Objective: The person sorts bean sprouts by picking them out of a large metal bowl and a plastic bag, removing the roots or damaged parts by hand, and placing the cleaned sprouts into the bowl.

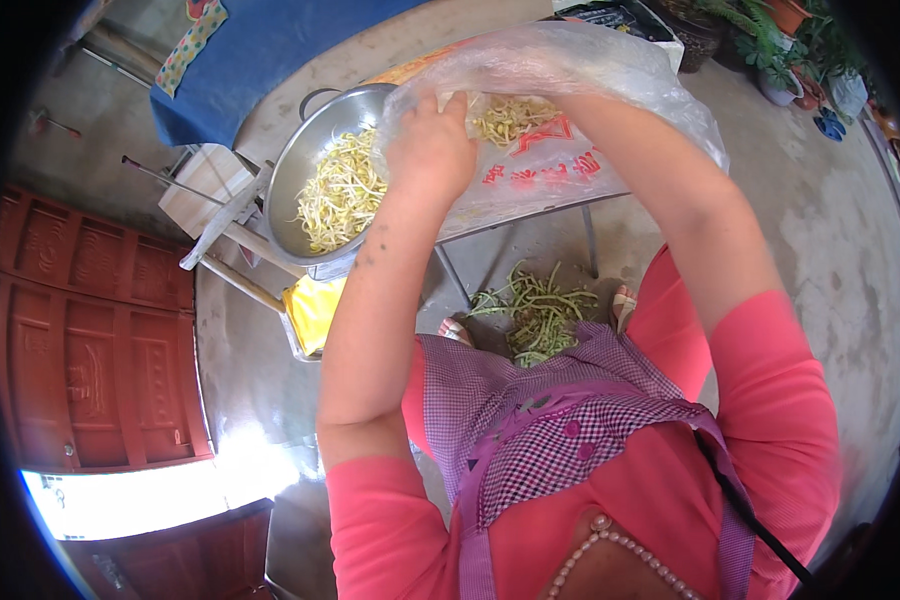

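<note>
My left hand [431, 150] grips the edge of a clear plastic bag [547, 172] printed with red writing. My right forearm reaches across the bag, and its hand is hidden under the crumpled film. Bean sprouts [514, 118] lie in the bag between my two arms. Just left of my left hand, a steel basin [281, 191] with a loop handle holds a heap of bean sprouts [341, 191] with white stems and yellow heads. The bag partly covers the basin's right rim.
The bag rests on a thin-legged table [487, 225]. Green bean pods [544, 307] are heaped on the floor between my feet. A wooden chair [229, 217] and a yellow packet [315, 307] are left of the table. Potted plants [780, 75] stand at back right.
</note>
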Tool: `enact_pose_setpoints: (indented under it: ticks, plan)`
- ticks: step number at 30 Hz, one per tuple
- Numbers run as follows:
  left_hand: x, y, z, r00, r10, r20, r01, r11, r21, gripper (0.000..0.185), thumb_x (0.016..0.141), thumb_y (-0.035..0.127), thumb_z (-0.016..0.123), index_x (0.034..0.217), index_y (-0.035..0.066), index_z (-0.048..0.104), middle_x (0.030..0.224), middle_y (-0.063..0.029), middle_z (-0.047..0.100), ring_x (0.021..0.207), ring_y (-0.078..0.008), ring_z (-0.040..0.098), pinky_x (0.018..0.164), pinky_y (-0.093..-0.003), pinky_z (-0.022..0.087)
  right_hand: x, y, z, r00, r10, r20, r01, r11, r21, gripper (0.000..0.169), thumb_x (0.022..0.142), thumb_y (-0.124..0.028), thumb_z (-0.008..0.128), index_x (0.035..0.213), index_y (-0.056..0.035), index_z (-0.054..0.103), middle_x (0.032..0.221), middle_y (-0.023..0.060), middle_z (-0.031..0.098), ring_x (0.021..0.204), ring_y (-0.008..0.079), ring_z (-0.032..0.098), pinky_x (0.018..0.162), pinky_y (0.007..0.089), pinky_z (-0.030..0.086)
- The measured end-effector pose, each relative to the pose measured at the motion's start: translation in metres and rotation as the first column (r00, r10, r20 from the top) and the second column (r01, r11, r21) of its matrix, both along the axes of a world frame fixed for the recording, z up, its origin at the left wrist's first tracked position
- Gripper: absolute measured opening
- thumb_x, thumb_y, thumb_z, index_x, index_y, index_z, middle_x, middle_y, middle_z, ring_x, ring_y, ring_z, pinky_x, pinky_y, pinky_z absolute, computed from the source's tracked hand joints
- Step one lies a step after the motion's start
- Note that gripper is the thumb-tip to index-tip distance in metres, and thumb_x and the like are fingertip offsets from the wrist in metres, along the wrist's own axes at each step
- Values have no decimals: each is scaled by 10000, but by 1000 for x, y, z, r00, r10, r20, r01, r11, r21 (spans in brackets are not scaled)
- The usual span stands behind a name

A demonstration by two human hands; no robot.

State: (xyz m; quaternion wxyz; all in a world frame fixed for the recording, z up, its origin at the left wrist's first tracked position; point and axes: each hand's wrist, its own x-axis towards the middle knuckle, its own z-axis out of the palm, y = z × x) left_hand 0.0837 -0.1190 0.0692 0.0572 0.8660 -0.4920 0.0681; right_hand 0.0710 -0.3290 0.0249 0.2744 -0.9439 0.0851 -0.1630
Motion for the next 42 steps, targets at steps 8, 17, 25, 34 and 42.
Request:
enact_pose_setpoints:
  ticks: [8,17,25,34,42]
  plan:
    - [0,-21,16,985,107,138,-110,994,10,629,794,225,651,1352,147,373,1397,-152,342,1241,-341,389,949,-424,428,-41,-11,30,937,-49,-346,51,999,-3,351,782,-267,587,1088,-96,586,668,38,560,555,115,502,490,276,415]
    - [18,-28,19,970,166,178,-161,986,-39,614,798,262,645,1340,130,388,1408,-152,334,1232,-346,397,952,-433,422,-68,-19,37,931,-157,-331,205,972,117,359,793,-221,610,1122,-84,570,717,-2,553,632,85,503,581,240,429]
    - [5,-25,30,975,-155,-162,124,975,-186,413,830,253,602,1204,89,539,1127,-124,576,1017,-292,550,862,-388,472,-86,-4,65,958,-26,-286,120,941,316,400,842,-161,590,1225,-77,513,833,-21,569,692,59,511,602,227,428]
    - [-34,-38,-2,-156,-687,-709,-654,610,-448,534,909,360,485,1341,74,355,1220,-141,478,1078,-266,491,898,-492,427,-104,1,89,975,104,-197,3,878,478,400,851,-167,595,1234,-73,520,873,-24,564,728,41,501,627,201,413]
    - [-33,-86,-47,-516,-856,15,-846,507,-167,499,938,433,244,1276,80,344,1301,-162,396,1188,-347,410,980,-562,336,-103,34,86,953,244,-181,-191,945,267,436,797,-114,617,1207,-4,516,1036,111,591,870,148,582,675,271,498]
